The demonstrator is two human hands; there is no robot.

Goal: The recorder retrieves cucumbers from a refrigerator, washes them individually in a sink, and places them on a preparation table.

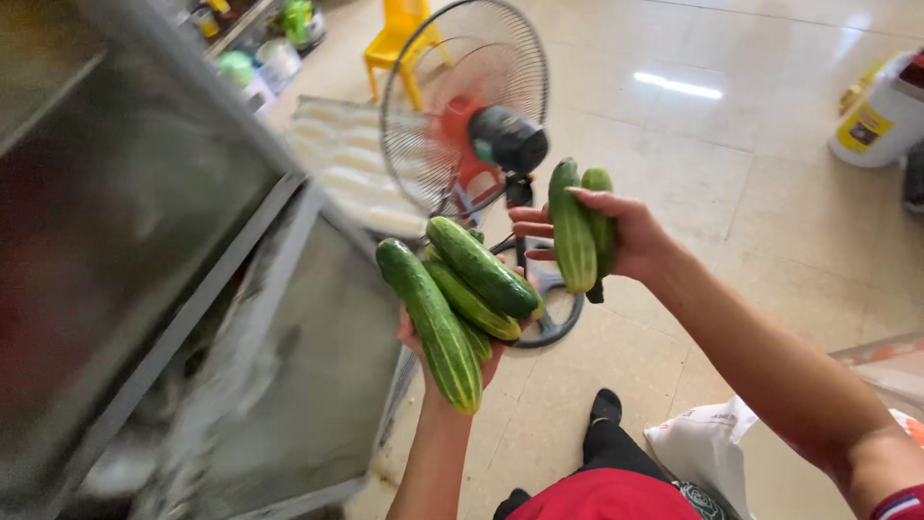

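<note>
Left hand [445, 337] palm-up under a stack of cucumbers [452, 299], fingers curled at their far side, right hand [616, 236] wrapped around two upright cucumbers [580, 226], just beside the stack — steel counter edge [289, 193] at left, standing fan [464, 106] behind, open tiled floor [770, 193] at right

The cucumbers in the left hand [423, 337] are deep green with pale yellow-green streaks toward their tips [452, 308], as are the two cucumbers [580, 229] in the right hand [626, 236]. The standing fan [462, 106] has a grey wire guard, red blades and a black motor housing. The chair [399, 39] is yellow, the floor tiles [751, 193] pale beige, the garment [606, 496] red.
</note>
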